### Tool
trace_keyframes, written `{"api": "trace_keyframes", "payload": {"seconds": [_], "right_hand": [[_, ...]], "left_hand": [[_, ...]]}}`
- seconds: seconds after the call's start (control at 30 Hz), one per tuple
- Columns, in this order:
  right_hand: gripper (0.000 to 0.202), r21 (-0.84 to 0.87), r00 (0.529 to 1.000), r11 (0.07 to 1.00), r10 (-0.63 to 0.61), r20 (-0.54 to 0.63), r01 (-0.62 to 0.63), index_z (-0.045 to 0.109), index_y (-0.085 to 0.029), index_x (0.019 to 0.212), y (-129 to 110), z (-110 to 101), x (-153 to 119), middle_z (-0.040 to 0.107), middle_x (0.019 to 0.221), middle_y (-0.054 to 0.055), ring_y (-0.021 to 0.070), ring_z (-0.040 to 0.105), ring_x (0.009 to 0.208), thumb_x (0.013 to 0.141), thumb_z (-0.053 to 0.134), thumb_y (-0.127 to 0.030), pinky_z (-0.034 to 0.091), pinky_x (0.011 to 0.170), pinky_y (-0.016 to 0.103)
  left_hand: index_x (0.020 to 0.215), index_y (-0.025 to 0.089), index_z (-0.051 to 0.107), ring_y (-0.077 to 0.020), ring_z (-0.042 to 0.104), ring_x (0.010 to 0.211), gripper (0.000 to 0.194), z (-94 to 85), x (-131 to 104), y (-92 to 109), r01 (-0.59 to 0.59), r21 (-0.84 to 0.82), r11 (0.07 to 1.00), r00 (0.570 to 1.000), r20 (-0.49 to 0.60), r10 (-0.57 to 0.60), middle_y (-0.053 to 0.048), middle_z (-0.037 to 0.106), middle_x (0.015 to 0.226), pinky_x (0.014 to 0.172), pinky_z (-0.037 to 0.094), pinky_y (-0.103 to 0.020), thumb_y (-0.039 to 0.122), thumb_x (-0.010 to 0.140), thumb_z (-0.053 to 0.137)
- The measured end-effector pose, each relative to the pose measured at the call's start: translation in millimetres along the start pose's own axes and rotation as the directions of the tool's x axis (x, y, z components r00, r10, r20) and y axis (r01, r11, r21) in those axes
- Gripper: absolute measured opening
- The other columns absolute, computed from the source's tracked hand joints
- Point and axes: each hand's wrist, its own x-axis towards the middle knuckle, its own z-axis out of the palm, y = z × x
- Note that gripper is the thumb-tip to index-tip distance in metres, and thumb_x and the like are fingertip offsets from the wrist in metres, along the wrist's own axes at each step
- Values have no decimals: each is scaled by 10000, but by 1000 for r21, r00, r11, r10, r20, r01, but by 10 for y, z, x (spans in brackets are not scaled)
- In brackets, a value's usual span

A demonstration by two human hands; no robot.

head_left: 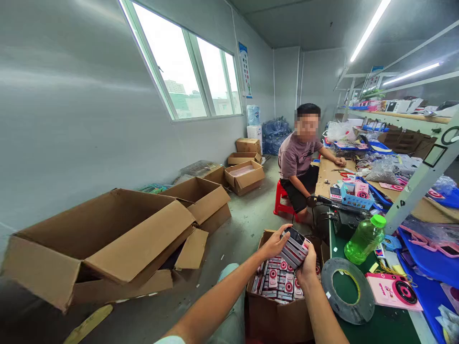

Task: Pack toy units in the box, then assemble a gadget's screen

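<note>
A pile of flat pink-and-grey plastic gadgets (294,251) is being held over an open brown cardboard box (278,315). Its long sides are being slanted down from the left hand (277,241) to the right hand (307,265), and both ends are being gripped.

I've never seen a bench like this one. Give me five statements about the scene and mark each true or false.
1. The left hand and right hand both hold the stack of small devices. True.
2. The open carton below is full of bottles. False: the open carton holds pink-and-white devices.
3. The pink camera lies to the right of the dark ring. True.
4. The bottle's cap is red. False: the bottle has a green cap.
5. The other person sits on a red stool. True.
</note>
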Motion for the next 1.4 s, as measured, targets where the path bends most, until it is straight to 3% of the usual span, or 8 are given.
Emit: {"api": "trace_keyframes", "payload": {"seconds": [0.23,0.47,1.0,1.4], "right_hand": [[241,55,998,997,-49,-31,51,619,-215,963,-26,-10,20,747,732,-20,196,698,597,826,571,-408,553,601,312],[240,77,996,995,-64,-58,68,636,-210,952,-13,-12,45,754,742,-10,192,693,590,827,563,-401,540,587,304],[202,69,993,994,-73,-94,80,611,-219,902,7,-23,84,728,684,-28,188,672,544,815,567,-396,525,550,302],[230,54,992,990,-128,-18,129,587,-227,869,-3,-34,78,705,673,-42,196,676,578,820,582,-452,547,597,317]], "left_hand": [[1423,197,572,-249,638,1129,718,-13,174,67,-37,48,998,999,38,35,-90,688,1287,1104,471,-389,724,960,415],[1424,184,579,-284,577,1326,722,27,223,38,-67,39,997,997,32,66,-129,631,1436,1199,403,-413,717,969,405],[1450,183,571,-279,622,1255,760,53,231,-10,-40,44,998,999,30,39,-122,664,1385,1174,430,-421,737,958,405],[1427,184,592,-272,622,1237,700,70,188,28,-36,30,999,999,3,36,-114,677,1357,1153,452,-421,692,969,446]]}}
